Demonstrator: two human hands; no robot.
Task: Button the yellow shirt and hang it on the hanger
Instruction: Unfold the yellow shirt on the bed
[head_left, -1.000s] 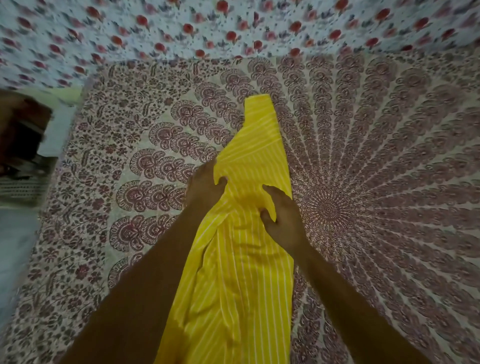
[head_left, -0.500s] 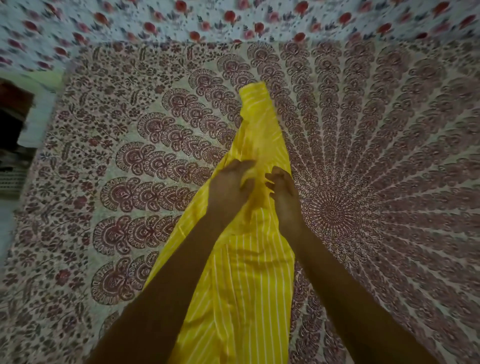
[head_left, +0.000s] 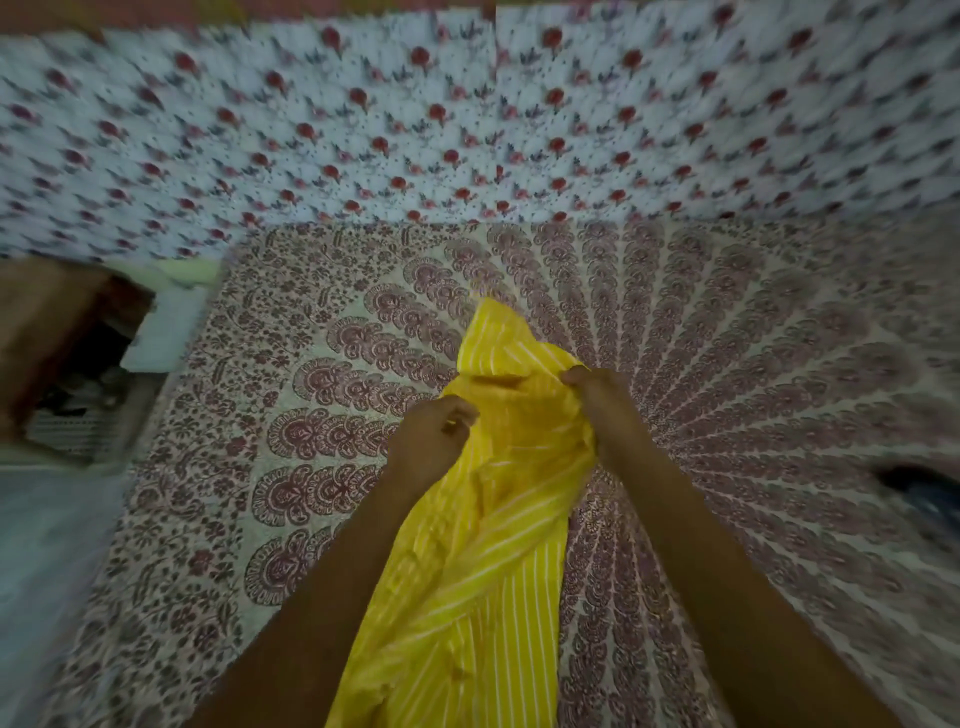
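Observation:
The yellow shirt (head_left: 498, 561) with thin white stripes lies bunched in a long strip on the patterned bedspread (head_left: 727, 364), running from the bottom edge up to the middle. My left hand (head_left: 431, 436) grips the shirt's left edge with curled fingers. My right hand (head_left: 597, 395) pinches the cloth on the right side, a little farther up. Between the hands the fabric is spread open and creased. No buttons can be made out, and no hanger is in view.
A flowered white cloth (head_left: 467, 130) rises behind the bed. At the left, beyond the bed edge, are a brown piece of furniture (head_left: 47, 322) and a white basket (head_left: 161, 332). A dark object (head_left: 924, 493) lies at the right edge on the bedspread.
Both hands have moved apart and now hold the shirt's two sides, pulling the top open. The far end of the shirt has crumpled toward me. The camera has tilted up.

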